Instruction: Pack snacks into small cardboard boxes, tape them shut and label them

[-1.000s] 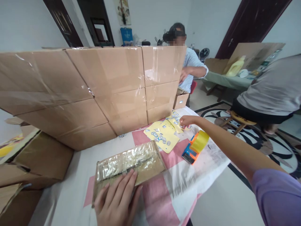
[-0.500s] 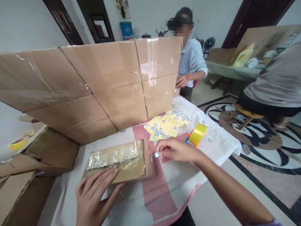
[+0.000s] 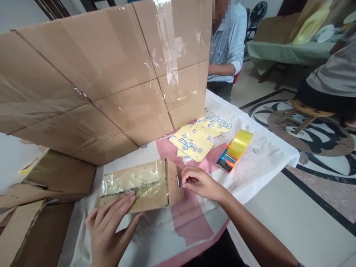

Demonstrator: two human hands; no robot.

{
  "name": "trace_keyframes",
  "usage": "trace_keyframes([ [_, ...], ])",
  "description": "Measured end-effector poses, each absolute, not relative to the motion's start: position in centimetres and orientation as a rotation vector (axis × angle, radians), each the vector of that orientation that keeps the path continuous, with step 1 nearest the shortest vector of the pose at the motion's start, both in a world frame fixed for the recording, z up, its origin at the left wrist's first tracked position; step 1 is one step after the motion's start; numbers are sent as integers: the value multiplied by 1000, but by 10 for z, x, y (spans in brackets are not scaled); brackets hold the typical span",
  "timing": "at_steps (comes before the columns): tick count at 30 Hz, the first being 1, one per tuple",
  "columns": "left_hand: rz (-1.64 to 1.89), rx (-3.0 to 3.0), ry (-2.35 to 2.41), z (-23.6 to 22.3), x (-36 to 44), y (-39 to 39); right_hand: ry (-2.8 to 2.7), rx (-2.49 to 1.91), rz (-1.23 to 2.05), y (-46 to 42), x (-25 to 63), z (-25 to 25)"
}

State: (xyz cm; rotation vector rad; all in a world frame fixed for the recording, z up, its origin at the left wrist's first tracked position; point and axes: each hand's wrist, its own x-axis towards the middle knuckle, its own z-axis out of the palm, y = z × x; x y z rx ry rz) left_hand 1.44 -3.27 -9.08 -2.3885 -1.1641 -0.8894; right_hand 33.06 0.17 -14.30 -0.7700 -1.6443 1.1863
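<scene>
A taped cardboard box (image 3: pixel 150 181) lies on the cloth in front of me, with clear shiny tape across its top. My left hand (image 3: pixel 111 222) rests on the box's near left part, fingers stretched out and thumb apart. At the right end of the box, my right hand (image 3: pixel 198 181) is closed in a pinch, fingertips close against that end face. The small white-and-blue sticker it pinches is almost hidden by the fingers. A narrow white label (image 3: pixel 178 180) shows on the end face just beside the fingertips.
Yellow sheets (image 3: pixel 196 142) with many small stickers lie behind the box. A tape dispenser (image 3: pixel 235 150) with yellow tape is to their right. A tall cardboard partition (image 3: pixel 111 81) stands at the back; open cartons (image 3: pixel 61 174) stand left. A person (image 3: pixel 226 48) is beyond the partition, another (image 3: pixel 330 78) at right.
My right hand has brought the small sticker left against the box's end. My left hand stays on the box. The view has tilted down.
</scene>
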Motion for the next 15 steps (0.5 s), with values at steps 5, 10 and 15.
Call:
trace_keyframes([
  [5, -888, -2386, -1196, -92, 17, -34, -1541, -823, 1271, -2, 324, -150],
  [10, -892, -2391, -1224, -91, 21, -34, -1647, -846, 1162, -2, 327, -155],
  [15, -867, -2398, -1187, -92, 23, -33, -1680, -897, 1103, -1, 329, -158],
])
